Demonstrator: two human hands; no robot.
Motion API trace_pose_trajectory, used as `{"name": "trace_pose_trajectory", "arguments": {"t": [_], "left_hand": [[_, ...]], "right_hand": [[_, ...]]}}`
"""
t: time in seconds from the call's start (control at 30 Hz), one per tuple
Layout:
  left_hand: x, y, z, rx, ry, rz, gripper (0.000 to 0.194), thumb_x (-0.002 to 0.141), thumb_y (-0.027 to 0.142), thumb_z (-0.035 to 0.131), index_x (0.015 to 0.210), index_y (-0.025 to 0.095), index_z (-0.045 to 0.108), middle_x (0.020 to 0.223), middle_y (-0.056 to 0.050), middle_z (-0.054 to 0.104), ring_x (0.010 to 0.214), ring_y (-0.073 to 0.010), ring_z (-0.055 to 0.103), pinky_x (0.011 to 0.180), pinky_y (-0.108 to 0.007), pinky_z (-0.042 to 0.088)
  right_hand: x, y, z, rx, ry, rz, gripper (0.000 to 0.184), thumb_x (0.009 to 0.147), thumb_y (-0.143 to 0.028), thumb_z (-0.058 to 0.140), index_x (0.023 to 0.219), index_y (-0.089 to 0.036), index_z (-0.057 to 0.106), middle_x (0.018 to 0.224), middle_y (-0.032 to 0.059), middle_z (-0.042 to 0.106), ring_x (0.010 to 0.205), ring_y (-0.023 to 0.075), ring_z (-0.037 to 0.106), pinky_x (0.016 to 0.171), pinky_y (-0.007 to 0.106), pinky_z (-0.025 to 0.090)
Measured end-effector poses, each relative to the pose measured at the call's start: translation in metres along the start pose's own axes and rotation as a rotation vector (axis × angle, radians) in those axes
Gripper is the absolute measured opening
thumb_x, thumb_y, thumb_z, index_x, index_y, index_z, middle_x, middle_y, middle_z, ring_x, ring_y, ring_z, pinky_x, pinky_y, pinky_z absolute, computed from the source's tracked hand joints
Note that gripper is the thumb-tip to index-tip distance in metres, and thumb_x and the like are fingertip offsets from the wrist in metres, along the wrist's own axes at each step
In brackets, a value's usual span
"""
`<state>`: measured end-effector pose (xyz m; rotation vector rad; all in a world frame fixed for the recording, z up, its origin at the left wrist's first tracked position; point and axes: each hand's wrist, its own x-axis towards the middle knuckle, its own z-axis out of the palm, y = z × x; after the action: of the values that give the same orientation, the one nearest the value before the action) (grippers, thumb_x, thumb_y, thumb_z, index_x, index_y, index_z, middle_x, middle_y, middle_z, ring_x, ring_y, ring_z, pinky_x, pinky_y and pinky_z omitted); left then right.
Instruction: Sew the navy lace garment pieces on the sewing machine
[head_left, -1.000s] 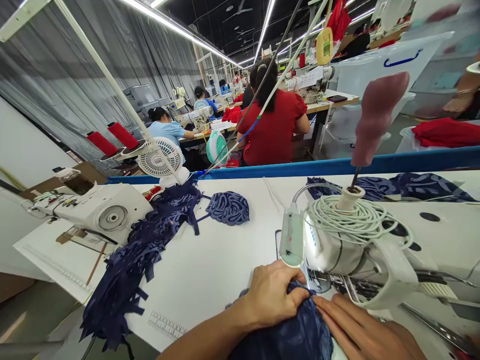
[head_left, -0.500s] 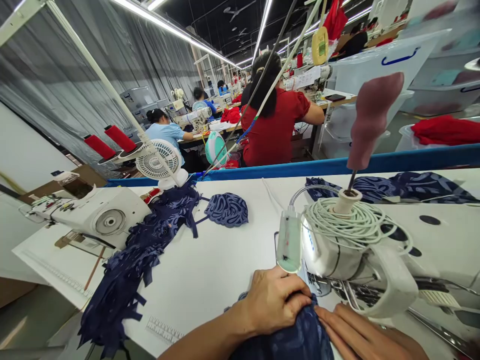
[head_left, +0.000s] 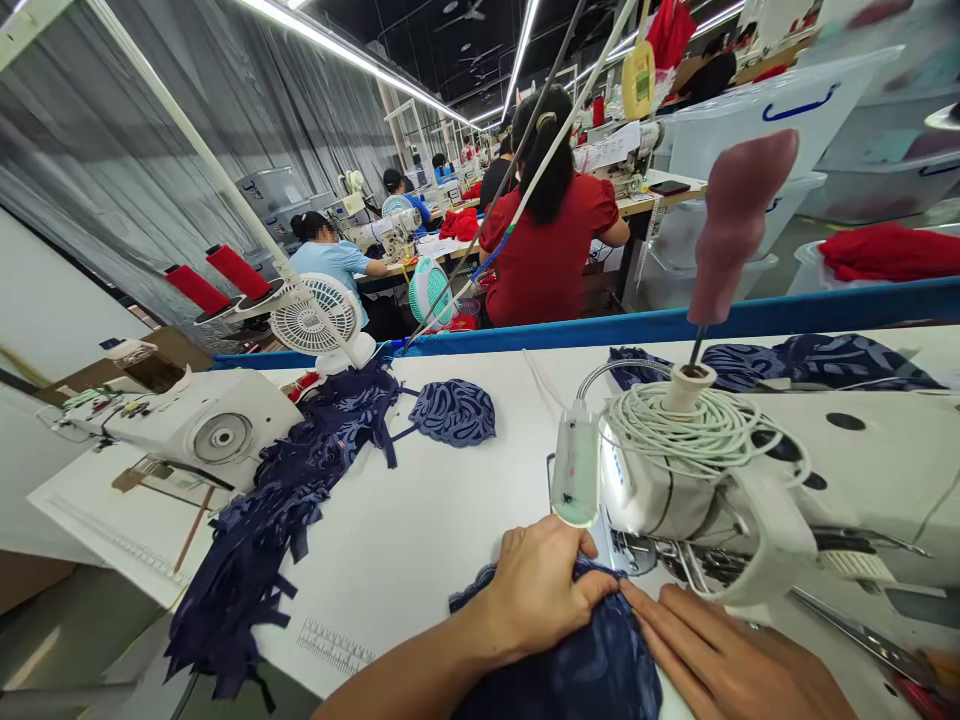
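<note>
A navy patterned fabric piece [head_left: 570, 665] lies on the white table under both hands, its upper edge close to the presser foot of the sewing machine [head_left: 652, 500]. My left hand [head_left: 536, 590] is closed on the fabric, thumb and fingers pinching near that edge. From the right, my right hand [head_left: 724, 645] grips the same edge with its fingertips, the fingers long and pressed together. The two hands' fingertips nearly meet. A small lit lamp [head_left: 576, 465] hangs just above my left hand. The needle is hidden from view.
A heap of navy fabric strips [head_left: 277, 530] trails over the left table edge, with a navy fabric cup [head_left: 454, 412] nearby. A second sewing machine [head_left: 202, 420] stands left. Scissors [head_left: 862, 630] lie at right. A pink-handled tool [head_left: 742, 225] stands upright. Co-workers sit beyond the blue edge.
My left hand's fingers have loosened a little and the thumb points more toward the right fingertips. More fabric shows left of the wrist. The head view has shifted slightly.
</note>
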<state>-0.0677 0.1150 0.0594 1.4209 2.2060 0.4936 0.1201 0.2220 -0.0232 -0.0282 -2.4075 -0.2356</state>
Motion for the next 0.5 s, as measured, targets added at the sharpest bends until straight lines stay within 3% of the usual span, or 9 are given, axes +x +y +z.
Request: {"name": "trace_pose_trajectory", "arguments": {"t": [0.27,0.5], "left_hand": [[0.005,0.013,-0.008,0.016,-0.081,-0.116,0.028,0.087,0.044,0.069,0.105,0.024,0.076,0.102,-0.008,0.078,0.102,-0.0314,0.072,0.093,-0.042,0.055],[0.013,0.009,0.002,-0.068,-0.094,-0.165,0.026,0.080,0.039,0.071,0.102,0.027,0.080,0.099,-0.004,0.080,0.094,-0.0282,0.073,0.083,-0.036,0.057]], "right_hand": [[0.008,-0.001,-0.005,0.040,0.042,0.011,0.044,0.088,0.007,0.039,0.101,-0.021,0.070,0.106,0.0019,0.076,0.097,0.0165,0.067,0.087,0.033,0.046],[0.012,0.001,-0.006,0.063,0.066,0.019,0.041,0.095,0.005,0.035,0.102,-0.018,0.068,0.102,0.0026,0.077,0.091,0.0176,0.067,0.083,0.035,0.045]]}}
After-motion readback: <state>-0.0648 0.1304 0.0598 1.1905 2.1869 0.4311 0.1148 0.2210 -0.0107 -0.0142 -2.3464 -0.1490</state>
